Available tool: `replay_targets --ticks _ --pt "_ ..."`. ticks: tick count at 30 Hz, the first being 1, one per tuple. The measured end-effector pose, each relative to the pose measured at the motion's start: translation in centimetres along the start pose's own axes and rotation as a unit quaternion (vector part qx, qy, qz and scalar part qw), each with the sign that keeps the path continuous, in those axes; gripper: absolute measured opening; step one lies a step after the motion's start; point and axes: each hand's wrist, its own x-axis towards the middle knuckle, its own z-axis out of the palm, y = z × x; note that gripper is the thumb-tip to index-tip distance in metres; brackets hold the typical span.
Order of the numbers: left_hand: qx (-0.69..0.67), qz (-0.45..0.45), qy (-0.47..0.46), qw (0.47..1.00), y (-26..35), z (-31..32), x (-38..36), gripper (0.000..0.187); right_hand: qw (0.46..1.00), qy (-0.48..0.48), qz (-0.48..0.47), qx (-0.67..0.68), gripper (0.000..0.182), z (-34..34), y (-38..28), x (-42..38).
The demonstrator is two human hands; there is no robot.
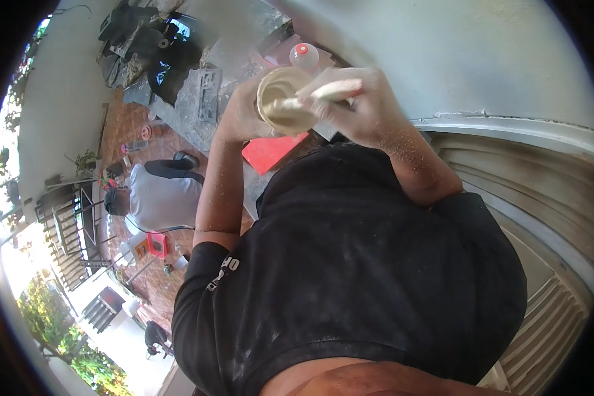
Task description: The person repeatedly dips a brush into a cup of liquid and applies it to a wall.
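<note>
My left hand (245, 99) is wrapped round the side of a cream-coated tub (265, 89), tilted so that its mouth faces me. Pale, thick material lines the inside. In my right hand (369, 109) is a paintbrush (336, 90), its pale handle ending in red. The far end of the brush reaches into the tub, and the material there hides its tip. Pale specks cover my right forearm. A red flat-sided object (270, 153) lies just below the tub, and a clear bottle with a red cap (303, 58) is behind it.
A grey wall (495, 59) rises at the right, above louvred panels (521, 178). To the left, a person in a grey shirt (165, 196) is low near the tiled floor (122, 119). A red tray (156, 244) and a dusty grey block (208, 92) are also there.
</note>
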Motion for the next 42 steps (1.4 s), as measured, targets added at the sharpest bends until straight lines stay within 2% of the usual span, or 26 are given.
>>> replay_targets --ticks 1,2,3,4,5,6,7,9,10,11,12,15,18,19,22,25,28,30,33,35,38,39,42 --pt "0.016 0.05 0.059 0.997 -0.3 0.6 -0.1 0.089 0.999 0.038 0.025 0.003 0.011 0.2 -0.3 -0.2" --pt "0.108 0.074 0.095 0.987 -0.4 0.9 -0.2 0.086 0.996 0.075 0.049 0.008 0.012 0.3 -0.4 -0.3" --pt "0.198 0.096 0.13 0.967 -0.3 1.2 -0.5 0.082 0.996 0.045 0.013 -0.082 0.013 0.4 -0.2 -0.4" --pt "0.286 0.118 0.164 0.937 -0.1 1.6 -0.7 0.078 0.996 0.058 0.046 -0.054 0.012 0.7 -0.3 -0.5" --pt "0.389 0.177 0.201 0.882 0.1 2.2 -0.5 0.067 0.994 0.071 0.08 -0.027 0.012 1.2 -0.7 -0.7" --pt "0.405 0.177 0.22 0.87 -0.5 2.5 -0.8 0.065 0.99 0.084 0.113 0.002 0.011 1.7 -0.8 -0.8" --pt "0.42 0.178 0.239 0.857 -1.7 2.7 -1.3 0.064 0.984 0.164 0.073 0.011 0.016 2.4 -0.1 -0.9" --pt "0.434 0.214 0.295 0.824 -2.5 3.4 -1.5 0.056 0.981 0.175 0.08 0.005 0.017 2.9 -0.3 -1.2" --pt "0.448 0.221 0.301 0.812 -2.9 3.4 -1.8 0.056 0.98 0.181 0.086 0.003 0.017 3.2 -0.5 -1.6" --pt "0.461 0.228 0.306 0.801 -3.4 3.5 -2.1 0.056 0.982 0.146 0.09 -0.077 0.018 3.5 -0.1 -1.6" --pt "0.474 0.236 0.309 0.79 -3.7 3.6 -2.3 0.055 0.979 0.165 0.101 -0.059 0.018 3.6 -0.3 -1.8" --pt "0.466 0.237 0.294 0.8 -3.7 3.4 -2.7 0.055 0.969 0.222 0.103 -0.01 0.022 4.1 -0.5 -2.2" --pt "0.42 0.221 0.309 0.824 -3.9 3.6 -3.4 0.057 0.975 0.166 0.148 -0.014 0.023 4.4 -0.5 -2.1" --pt "0.411 0.192 0.314 0.834 -4.0 3.8 -3.6 0.062 0.952 0.188 0.22 0.098 0.023 4.7 -0.4 -2.2" --pt "0.347 0.134 0.379 0.847 -4.8 4.0 -3.9 0.065 0.872 0.253 0.33 0.26 0.022 4.9 1.6 -3.1" --pt "0.322 0.098 0.426 0.84 -6.6 3.9 -4.4 0.065 0.847 0.279 0.328 0.311 0.02 5.8 1.6 -4.6" --pt "0.392 0.109 0.403 0.82 -5.8 3.5 -5.1 0.062 0.85 0.294 0.305 0.312 0.019 7.1 1.6 -6.4" --pt "0.406 0.128 0.341 0.838 -5.8 2.9 -5.3 0.061 0.857 0.309 0.286 0.297 0.021 7.7 0.8 -7.0" --pt "0.407 0.203 0.297 0.84 -5.9 3.0 -5.3 0.059 0.939 0.258 0.21 0.086 0.017 7.8 0.6 -7.9" --pt "0.414 0.234 0.281 0.834 -5.5 3.4 -5.1 0.059 0.967 0.193 0.16 -0.035 0.015 7.4 -0.6 -7.7" --pt "0.44 0.251 0.258 0.823 -6.8 3.5 -5.0 0.058 0.907 0.275 0.246 0.205 0.016 7.9 -2.3 -7.1" --pt "0.457 0.25 0.245 0.818 -7.0 3.5 -5.3 0.057 0.881 0.321 0.275 0.213 0.017 7.9 -2.8 -6.6" --pt "0.48 0.263 0.266 0.794 -7.5 3.1 -5.6 0.056 0.824 0.375 0.303 0.297 0.018 7.7 -2.6 -6.2"
